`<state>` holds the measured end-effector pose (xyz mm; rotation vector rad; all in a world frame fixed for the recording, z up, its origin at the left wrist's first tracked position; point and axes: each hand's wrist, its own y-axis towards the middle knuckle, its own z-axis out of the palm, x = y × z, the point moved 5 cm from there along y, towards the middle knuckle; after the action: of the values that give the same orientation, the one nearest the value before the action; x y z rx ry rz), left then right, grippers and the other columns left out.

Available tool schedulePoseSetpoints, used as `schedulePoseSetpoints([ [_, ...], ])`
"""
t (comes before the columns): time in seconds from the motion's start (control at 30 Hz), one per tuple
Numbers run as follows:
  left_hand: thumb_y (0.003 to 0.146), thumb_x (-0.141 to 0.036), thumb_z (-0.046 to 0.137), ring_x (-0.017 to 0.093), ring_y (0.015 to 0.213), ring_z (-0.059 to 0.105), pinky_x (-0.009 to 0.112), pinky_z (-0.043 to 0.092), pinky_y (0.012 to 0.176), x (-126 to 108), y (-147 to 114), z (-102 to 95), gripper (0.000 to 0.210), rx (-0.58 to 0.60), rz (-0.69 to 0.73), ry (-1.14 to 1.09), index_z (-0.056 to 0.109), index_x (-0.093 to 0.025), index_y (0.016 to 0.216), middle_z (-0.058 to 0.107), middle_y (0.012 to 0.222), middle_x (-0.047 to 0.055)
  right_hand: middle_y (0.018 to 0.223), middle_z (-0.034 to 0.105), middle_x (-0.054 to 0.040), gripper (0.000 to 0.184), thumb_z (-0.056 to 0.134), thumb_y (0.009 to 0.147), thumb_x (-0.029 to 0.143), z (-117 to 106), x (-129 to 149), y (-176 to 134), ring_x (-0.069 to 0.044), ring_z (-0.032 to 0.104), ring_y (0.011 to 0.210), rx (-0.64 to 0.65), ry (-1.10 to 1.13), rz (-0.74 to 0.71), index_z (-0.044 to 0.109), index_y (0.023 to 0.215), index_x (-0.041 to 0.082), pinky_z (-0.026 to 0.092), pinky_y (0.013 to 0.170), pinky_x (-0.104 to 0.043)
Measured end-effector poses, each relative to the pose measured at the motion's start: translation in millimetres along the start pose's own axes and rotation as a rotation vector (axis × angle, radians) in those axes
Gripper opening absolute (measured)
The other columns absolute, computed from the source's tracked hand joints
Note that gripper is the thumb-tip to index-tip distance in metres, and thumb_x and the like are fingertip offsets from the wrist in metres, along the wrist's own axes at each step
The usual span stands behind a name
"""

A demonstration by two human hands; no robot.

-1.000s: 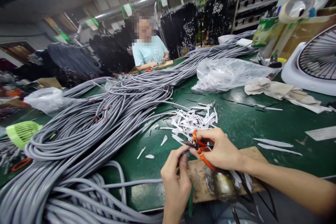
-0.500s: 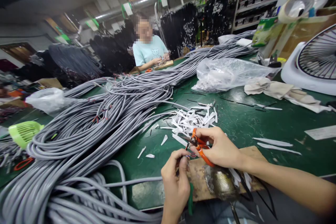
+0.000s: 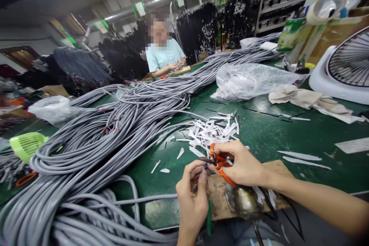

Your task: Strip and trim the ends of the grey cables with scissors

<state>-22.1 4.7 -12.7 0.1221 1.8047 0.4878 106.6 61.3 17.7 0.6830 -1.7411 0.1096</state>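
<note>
My right hand (image 3: 239,163) is closed around a pair of orange-handled scissors (image 3: 226,175), whose dark blades point left at the fingertips of my left hand (image 3: 192,192). Those fingers pinch the end of a grey cable (image 3: 155,200), which runs in from the left. Small coloured wires show between the two hands, a dark blue one clearest; the rest is hidden by my fingers. Below my hands lies a worn wooden board (image 3: 219,196) with a brownish, shiny metal piece (image 3: 245,201) on it. White strips (image 3: 211,132) are heaped just beyond the scissors.
Coiled grey cables (image 3: 115,138) cover the left side of the green table (image 3: 259,138). A clear plastic bag (image 3: 248,80), a cloth (image 3: 314,103) and a white fan (image 3: 340,69) stand to the right. A green basket (image 3: 27,146) sits far left. Another person (image 3: 165,55) works across the table.
The scissors have dipped slightly, and their blades now lie closer to the left fingertips. The left fingers have shifted a little around the wires.
</note>
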Motion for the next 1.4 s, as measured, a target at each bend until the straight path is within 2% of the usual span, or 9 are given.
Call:
schedulePoseSetpoints([
  [0.13, 0.084, -0.02, 0.052, 0.012, 0.066, 0.062, 0.019, 0.049, 0.063, 4, -2, -0.4, 0.015, 0.0, -0.033, -0.015, 0.057, -0.022, 0.098, 0.066, 0.078, 0.001, 0.058, 0.044, 0.0057, 0.019, 0.048, 0.056, -0.002, 1, 0, 0, -0.006, 0.035, 0.052, 0.006, 0.004, 0.006, 0.044, 0.059, 0.016, 0.029, 0.048, -0.017],
  [0.63, 0.082, -0.023, 0.054, 0.013, 0.063, 0.06, 0.018, 0.048, 0.059, 2, 0, 1.3, 0.011, 0.02, -0.059, 0.003, 0.061, -0.017, 0.088, 0.066, 0.072, 0.003, 0.056, 0.042, 0.0068, 0.02, 0.052, 0.058, -0.002, 0, 2, -1, -0.006, 0.033, 0.051, -0.007, -0.079, -0.042, 0.044, 0.059, 0.016, 0.028, 0.047, -0.017],
  [0.8, 0.082, -0.027, 0.054, 0.01, 0.048, 0.05, 0.021, 0.048, 0.059, 2, 0, 2.9, 0.012, 0.015, -0.13, -0.028, 0.06, -0.016, 0.083, 0.058, 0.061, -0.001, 0.056, 0.04, 0.0072, 0.021, 0.052, 0.058, -0.002, 0, 4, -2, -0.006, 0.032, 0.051, -0.013, -0.108, -0.048, 0.041, 0.059, 0.016, 0.027, 0.047, -0.017],
  [0.97, 0.082, -0.029, 0.054, 0.008, 0.045, 0.045, 0.022, 0.048, 0.061, 3, -1, 4.4, 0.014, 0.013, -0.168, -0.048, 0.06, -0.017, 0.082, 0.054, 0.059, -0.002, 0.056, 0.039, 0.0069, 0.021, 0.051, 0.058, -0.002, 0, 4, -2, -0.006, 0.032, 0.051, -0.01, -0.104, -0.04, 0.04, 0.059, 0.017, 0.027, 0.047, -0.017],
  [1.27, 0.079, -0.03, 0.058, 0.012, 0.057, 0.057, 0.019, 0.046, 0.055, 3, -1, 2.9, 0.015, -0.069, -0.216, -0.07, 0.059, -0.015, 0.079, 0.061, 0.065, 0.002, 0.056, 0.043, 0.006, 0.018, 0.055, 0.061, 0.003, -2, 4, -1, -0.006, 0.034, 0.052, -0.029, -0.061, -0.027, 0.044, 0.059, 0.016, 0.03, 0.048, -0.017],
  [1.4, 0.08, -0.031, 0.057, 0.012, 0.056, 0.058, 0.018, 0.045, 0.052, 11, 0, 1.3, 0.017, -0.018, -0.273, -0.057, 0.056, -0.015, 0.085, 0.061, 0.066, 0.002, 0.06, 0.047, 0.0041, 0.012, 0.057, 0.066, 0.011, -3, 3, -1, -0.007, 0.037, 0.054, -0.058, -0.045, -0.017, 0.047, 0.061, 0.016, 0.033, 0.05, -0.018],
])
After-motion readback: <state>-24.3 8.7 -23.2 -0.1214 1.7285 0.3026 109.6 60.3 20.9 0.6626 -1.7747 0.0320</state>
